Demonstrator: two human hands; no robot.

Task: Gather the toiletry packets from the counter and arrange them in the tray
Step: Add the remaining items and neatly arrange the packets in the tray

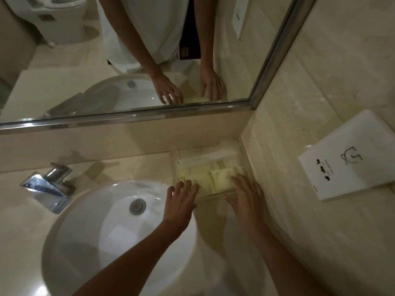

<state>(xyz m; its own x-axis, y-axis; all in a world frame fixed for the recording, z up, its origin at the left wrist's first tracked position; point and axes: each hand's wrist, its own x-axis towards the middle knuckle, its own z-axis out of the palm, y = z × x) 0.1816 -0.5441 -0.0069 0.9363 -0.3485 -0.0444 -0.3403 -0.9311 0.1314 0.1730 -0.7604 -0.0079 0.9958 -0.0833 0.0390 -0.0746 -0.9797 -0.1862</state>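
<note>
Head view shows the task close to its end, by my judgement. One clear, shallow rectangular plastic tray (173, 167) sits on the beige marble table (132, 165), pushed into the corner under the mirror (128, 60) and against the side wall. Inside it lie the pale yellow and white flat toiletry packets (205, 178), side by side and partly overlapping. I can make out about four of them, but the edges blur together, so the count is not certain.

Both hands are at the tray's near edge. The left hand (181, 201) has its fingers spread and nearly straight, tips pressing on the left-most packet. The right hand (245, 197) also lies flat with straight fingers, resting on the packets at the near right corner. Neither hand is curled round anything.

No loose packet shows on the table outside the tray, so the gathering looks done. What seems left is only squaring the packets so they lie neatly.

Other things, one of each: a round white basin (85, 242), a chrome tap (51, 184), and a white wall plate with sockets (350, 159) on the right wall.
</note>
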